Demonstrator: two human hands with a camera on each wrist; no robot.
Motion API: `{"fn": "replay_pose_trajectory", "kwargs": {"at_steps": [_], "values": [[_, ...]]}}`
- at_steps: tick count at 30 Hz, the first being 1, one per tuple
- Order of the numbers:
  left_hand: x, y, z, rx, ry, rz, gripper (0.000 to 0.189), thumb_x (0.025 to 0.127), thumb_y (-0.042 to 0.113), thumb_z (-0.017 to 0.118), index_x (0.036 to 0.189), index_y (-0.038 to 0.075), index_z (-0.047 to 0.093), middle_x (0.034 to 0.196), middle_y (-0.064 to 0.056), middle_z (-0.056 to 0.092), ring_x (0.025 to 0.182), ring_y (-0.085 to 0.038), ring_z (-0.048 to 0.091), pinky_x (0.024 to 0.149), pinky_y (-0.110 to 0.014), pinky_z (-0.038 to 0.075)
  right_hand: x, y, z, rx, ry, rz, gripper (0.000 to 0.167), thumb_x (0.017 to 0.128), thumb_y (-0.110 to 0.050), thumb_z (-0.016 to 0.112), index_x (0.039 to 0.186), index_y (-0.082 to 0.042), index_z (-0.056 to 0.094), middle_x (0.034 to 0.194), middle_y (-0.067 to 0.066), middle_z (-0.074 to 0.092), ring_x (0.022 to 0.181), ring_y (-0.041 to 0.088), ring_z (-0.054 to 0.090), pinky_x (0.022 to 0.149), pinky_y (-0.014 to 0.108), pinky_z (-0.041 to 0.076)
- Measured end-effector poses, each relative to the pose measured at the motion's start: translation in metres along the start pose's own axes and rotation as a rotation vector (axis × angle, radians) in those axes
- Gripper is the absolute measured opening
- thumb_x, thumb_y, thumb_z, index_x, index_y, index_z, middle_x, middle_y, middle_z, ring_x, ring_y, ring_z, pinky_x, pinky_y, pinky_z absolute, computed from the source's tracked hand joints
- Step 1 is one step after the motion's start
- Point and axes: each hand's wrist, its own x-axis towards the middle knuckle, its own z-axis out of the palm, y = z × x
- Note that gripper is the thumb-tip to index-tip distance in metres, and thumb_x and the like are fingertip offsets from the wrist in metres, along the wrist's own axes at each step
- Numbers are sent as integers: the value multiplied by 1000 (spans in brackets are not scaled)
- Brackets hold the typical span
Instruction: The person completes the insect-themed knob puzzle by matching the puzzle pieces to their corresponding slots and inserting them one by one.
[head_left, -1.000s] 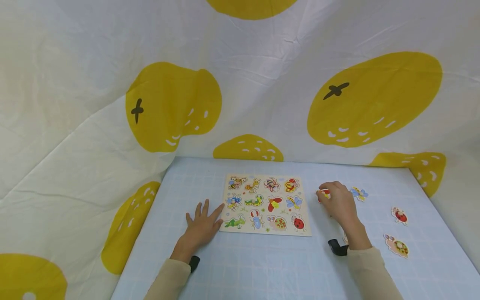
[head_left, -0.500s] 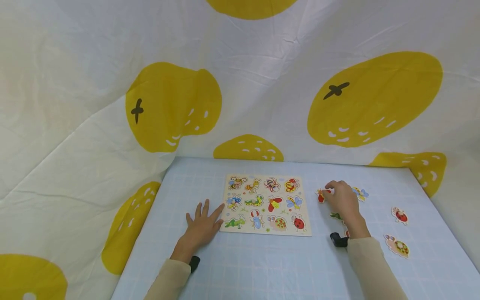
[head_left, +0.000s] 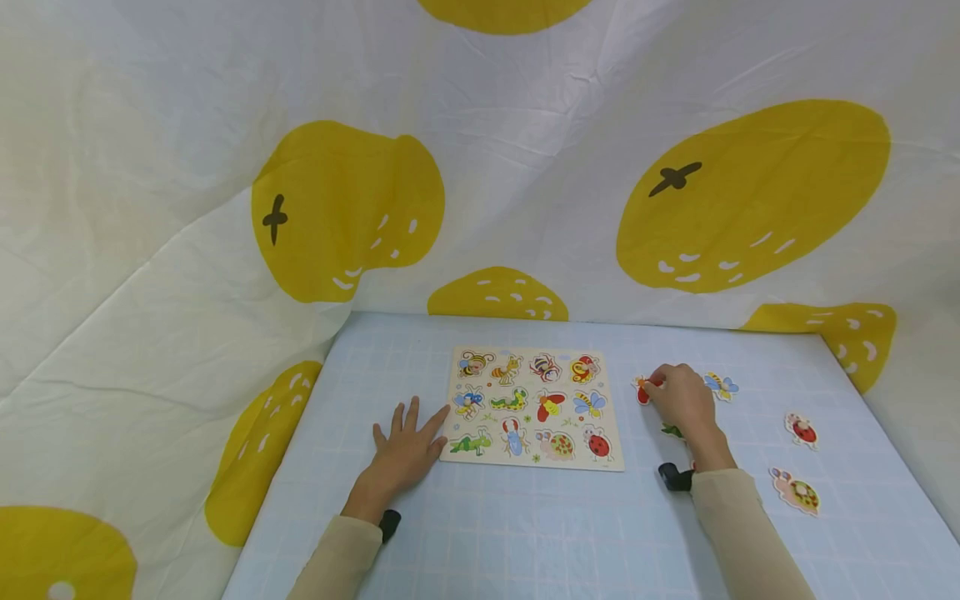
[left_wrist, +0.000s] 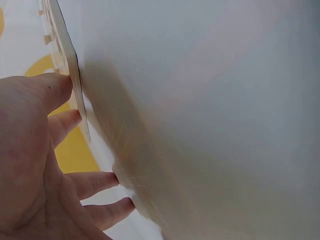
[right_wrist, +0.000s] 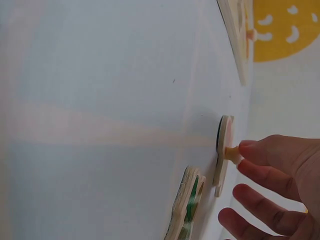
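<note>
The puzzle board (head_left: 489,424) shows several bug pictures and lies in the middle of the table. My left hand (head_left: 405,460) rests flat with spread fingers at its left edge; in the left wrist view the thumb and a fingertip touch the wooden rim (left_wrist: 75,80). Right of the board, my right hand (head_left: 682,402) pinches the small wooden peg (right_wrist: 233,154) of a red insect puzzle piece (head_left: 642,391) between thumb and index finger. That piece stays close to the tabletop, its right part hidden by the hand. The other right fingers are loosely bent.
Beside the right hand are a blue-winged bee piece (head_left: 722,386) and a green piece (head_left: 672,431), partly covered. A ladybug piece (head_left: 802,430) and a snail piece (head_left: 795,492) lie farther right. A patterned cloth (head_left: 525,208) hangs behind the table.
My right hand first shifted slightly right, uncovering more of the red insect and green pieces, then its fingers closed on the red insect's peg. My left hand has stayed put.
</note>
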Motion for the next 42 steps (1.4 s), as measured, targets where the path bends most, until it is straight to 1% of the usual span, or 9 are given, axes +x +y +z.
{"fn": "replay_pose_trajectory", "kwargs": {"at_steps": [4, 13, 25, 33, 38, 42], "values": [[0, 1, -2, -6, -1, 3, 56, 104, 45, 49, 157, 33, 35, 163, -24, 14, 147, -50, 6, 103, -82, 7, 1, 2, 1, -4, -7, -13, 25, 93, -20, 70, 105, 3, 70, 98, 23, 58, 78, 33, 53, 60, 40, 45], [-1, 3, -5, -4, -3, 2, 56, 104, 45, 50, 157, 32, 35, 163, -24, 15, 147, -51, 7, 103, -82, 7, 0, 0, -1, -18, -13, -9, 26, 93, -19, 70, 105, 4, 70, 98, 23, 59, 79, 34, 54, 61, 42, 47], [-1, 2, -1, 1, -9, -18, 56, 104, 45, 50, 157, 33, 35, 163, -23, 14, 148, -50, 6, 103, -81, 7, 2, 3, 4, -30, -2, -19, 25, 93, -19, 70, 104, 4, 71, 98, 23, 59, 78, 32, 54, 61, 40, 46], [-1, 3, -2, 6, -11, -21, 57, 104, 45, 50, 157, 33, 35, 164, -23, 14, 148, -50, 6, 103, -81, 7, 1, 1, 3, -35, 15, -30, 24, 92, -17, 70, 103, 4, 71, 99, 24, 60, 81, 35, 55, 65, 46, 47], [-1, 4, -3, 4, -10, -20, 56, 104, 45, 50, 156, 33, 35, 163, -23, 14, 148, -50, 7, 103, -81, 7, -3, -8, 0, -26, 26, -12, 24, 92, -17, 72, 104, 4, 72, 103, 25, 60, 83, 36, 56, 71, 49, 50], [-1, 3, -4, 5, -9, -21, 56, 104, 45, 50, 156, 33, 36, 163, -24, 15, 147, -50, 7, 103, -81, 8, -6, -13, -2, -25, 35, -27, 24, 92, -17, 71, 103, 4, 72, 103, 25, 60, 86, 37, 56, 73, 52, 50]]}}
